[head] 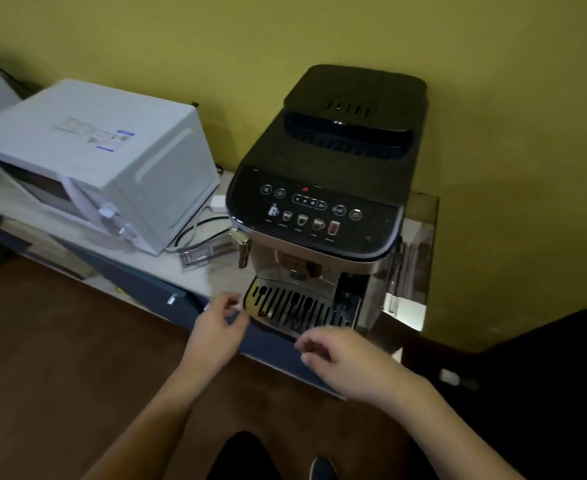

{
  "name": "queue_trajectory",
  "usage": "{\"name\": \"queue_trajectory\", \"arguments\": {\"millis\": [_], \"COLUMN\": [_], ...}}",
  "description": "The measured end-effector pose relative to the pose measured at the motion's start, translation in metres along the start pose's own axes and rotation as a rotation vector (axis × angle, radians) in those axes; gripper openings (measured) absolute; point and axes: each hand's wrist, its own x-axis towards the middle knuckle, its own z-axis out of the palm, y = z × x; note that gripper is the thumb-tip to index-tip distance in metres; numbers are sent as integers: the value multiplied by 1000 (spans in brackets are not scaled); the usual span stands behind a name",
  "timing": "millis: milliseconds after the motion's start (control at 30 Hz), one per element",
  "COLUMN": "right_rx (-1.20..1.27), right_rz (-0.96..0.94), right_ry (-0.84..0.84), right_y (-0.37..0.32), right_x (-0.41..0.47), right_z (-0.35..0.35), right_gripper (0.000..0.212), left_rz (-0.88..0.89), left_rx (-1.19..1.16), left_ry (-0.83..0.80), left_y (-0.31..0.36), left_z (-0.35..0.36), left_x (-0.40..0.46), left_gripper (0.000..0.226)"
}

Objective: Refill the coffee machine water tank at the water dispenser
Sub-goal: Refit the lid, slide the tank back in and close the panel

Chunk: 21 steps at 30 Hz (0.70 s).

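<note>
A black and silver coffee machine [323, 202] stands on a pale counter against a green wall. Its clear water tank [411, 261] sits along the machine's right side, seated in place. The slotted metal drip tray [295, 308] is at the machine's front. My left hand [217, 327] hovers just left of the drip tray, fingers loosely curled and empty. My right hand [345, 362] hovers in front of the tray, below the tank's front corner, fingers bent and holding nothing. Neither hand touches the machine. No water dispenser is in view.
A white microwave oven [91, 161] sits on the counter [215, 278] to the left, with cables [195, 230] and a small clear plastic part [205, 252] between it and the coffee machine. Blue cabinet fronts [167, 299] run below the counter edge. Brown floor lies underfoot.
</note>
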Motion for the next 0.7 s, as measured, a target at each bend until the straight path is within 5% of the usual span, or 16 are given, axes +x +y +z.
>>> {"name": "queue_trajectory", "arguments": {"millis": [267,400,567,700], "right_rx": [387,611,763,887], "right_rz": [197,414,737,884], "right_ry": [11,118,311,505], "right_y": [-63,-91,-101,-85], "right_x": [166,249,336,374], "right_z": [61,82,100,101], "right_gripper": [22,8,17,27], "left_rz": [79,166,169,273], "left_rx": [135,312,496,659], "left_ry": [47,-60,-235,-256], "left_y": [-40,-68,-106,-118], "left_z": [-101,-127,-121,-106], "left_x": [98,164,232,249], "left_gripper": [44,47,80,65]}}
